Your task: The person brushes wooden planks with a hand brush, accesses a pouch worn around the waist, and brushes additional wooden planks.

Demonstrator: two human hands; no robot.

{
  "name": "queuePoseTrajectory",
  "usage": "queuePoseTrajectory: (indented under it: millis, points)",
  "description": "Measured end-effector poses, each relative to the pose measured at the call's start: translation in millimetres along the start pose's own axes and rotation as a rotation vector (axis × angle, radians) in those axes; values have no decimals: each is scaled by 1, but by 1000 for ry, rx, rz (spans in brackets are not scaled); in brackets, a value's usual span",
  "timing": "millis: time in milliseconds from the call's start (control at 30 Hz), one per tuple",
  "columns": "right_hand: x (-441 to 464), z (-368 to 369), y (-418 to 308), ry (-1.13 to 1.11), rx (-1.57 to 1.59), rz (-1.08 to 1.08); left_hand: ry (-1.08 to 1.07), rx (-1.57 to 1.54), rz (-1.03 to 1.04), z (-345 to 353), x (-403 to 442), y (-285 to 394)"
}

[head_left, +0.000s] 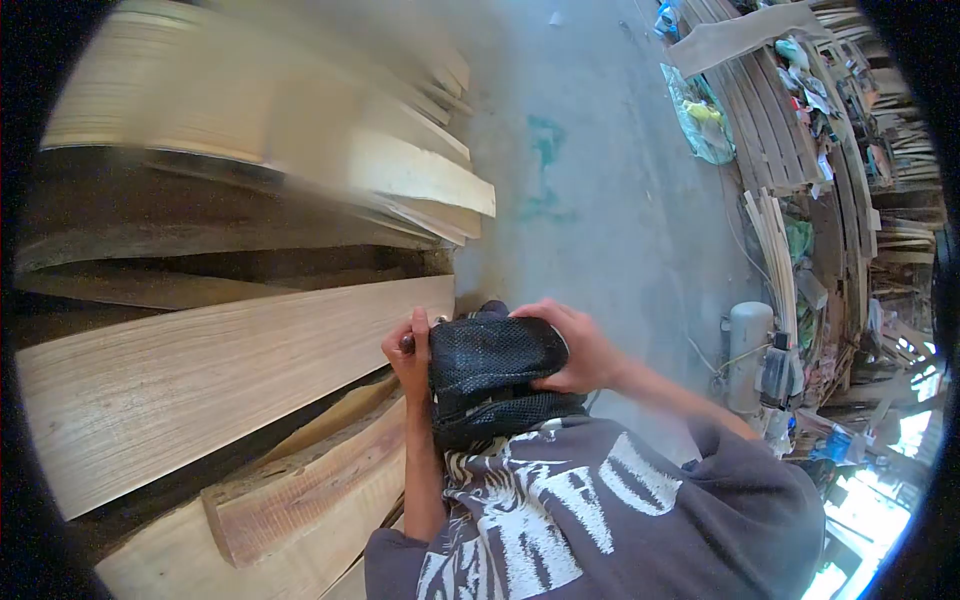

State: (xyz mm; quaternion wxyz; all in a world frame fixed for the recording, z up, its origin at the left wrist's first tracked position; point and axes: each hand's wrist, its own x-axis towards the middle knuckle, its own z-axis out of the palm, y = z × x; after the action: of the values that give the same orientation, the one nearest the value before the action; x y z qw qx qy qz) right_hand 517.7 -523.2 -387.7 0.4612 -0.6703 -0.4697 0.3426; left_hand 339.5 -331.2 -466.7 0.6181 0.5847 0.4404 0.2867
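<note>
A black mesh bag [495,355] is held against the front of the person's dark printed shirt [620,500]. My right hand [575,345] grips the bag's right end, thumb below and fingers over the top. At the bag's left side, my left hand [408,355] is closed, its thumb pointing up. A small dark end pokes out of that fist, but what it belongs to is hidden. A second mesh part of the bag shows beneath the upper one, with a dark gap between them.
Long wooden boards [230,370] lie stacked on the left, some with rough edges. Grey concrete floor [600,200] runs up the middle. On the right are a grey cylindrical tank [748,350], a plastic bag [705,125], thin wood strips and a cluttered slatted wooden structure [750,110].
</note>
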Motion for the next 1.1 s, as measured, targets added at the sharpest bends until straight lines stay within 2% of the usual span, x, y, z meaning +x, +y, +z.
queuePoseTrajectory:
  millis: [100,200,367,467,567,633,733,867,1033,1100]
  points:
    - [2,1,2,0,-16,-27,0,23,63,0,1,2]
    - [4,-1,-2,-5,-28,-51,63,-11,36,1,-1,-6]
    - [7,-1,-9,-32,-29,-75,83,-65,-173,-15,-2,-18]
    - [9,-3,-10,-46,-58,-118,192,-112,-72,-7,-7,-12]
    - [13,-4,-17,-65,-68,-153,420,-210,-11,10,-11,3]
    - [15,-5,-23,-78,-64,-160,441,-235,0,7,-12,8]
    - [17,-3,-24,-87,-69,-177,323,-207,20,-5,-14,8]
    - [20,-2,-23,-79,-76,-218,367,-223,15,-7,-13,2]
    - [23,-4,-27,-112,-84,-184,304,-207,100,-12,-11,0]
    - [24,-4,-27,-121,-89,-181,298,-197,75,-18,-9,-6]
